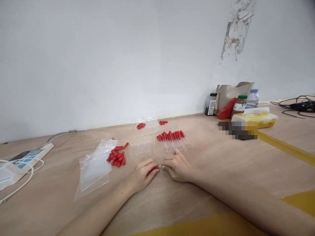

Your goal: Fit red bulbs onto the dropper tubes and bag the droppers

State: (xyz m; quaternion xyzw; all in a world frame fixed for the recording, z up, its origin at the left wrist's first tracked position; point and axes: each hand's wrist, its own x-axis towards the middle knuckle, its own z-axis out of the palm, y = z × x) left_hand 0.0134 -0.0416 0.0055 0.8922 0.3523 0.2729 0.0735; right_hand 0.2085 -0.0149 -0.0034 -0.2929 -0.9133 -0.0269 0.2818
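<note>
Two hands at work, fingers of both closed on parts. Left hand (145,175) grips one red rubber teardrop bulb (154,169); right hand (178,167) pinches one thin clear tube (159,166), its end at the bulb's mouth. Can't tell from here if it's seated. Both parts sit between the hands, just above the brown wood-toned surface (209,157).

Counts, as I see them:
- loose red bulbs (119,156), heaped left of the hands: roughly 15, overlapping, so not exact
- row of clear tubes (139,150) beyond the left hand: about 15, plus 1 single clear tube (154,147) just right of the row
- red-topped clear droppers (172,135) beyond the right hand: a dozen or so, bulbs away from the person
- two small red bulb groups at the back, a handful each, by 1 flat clear plastic bag (152,123)
- clear plastic zip bags (94,168) at left: at least 2, overlapping

Labels: brown jar with green lid (239,106) carries the round green Starbucks logo, smaller print unreadable. Dark bottle with black cap (211,105) has a white label, text too small. Yellow-and-white tissue pack (261,119): nothing legible.
</note>
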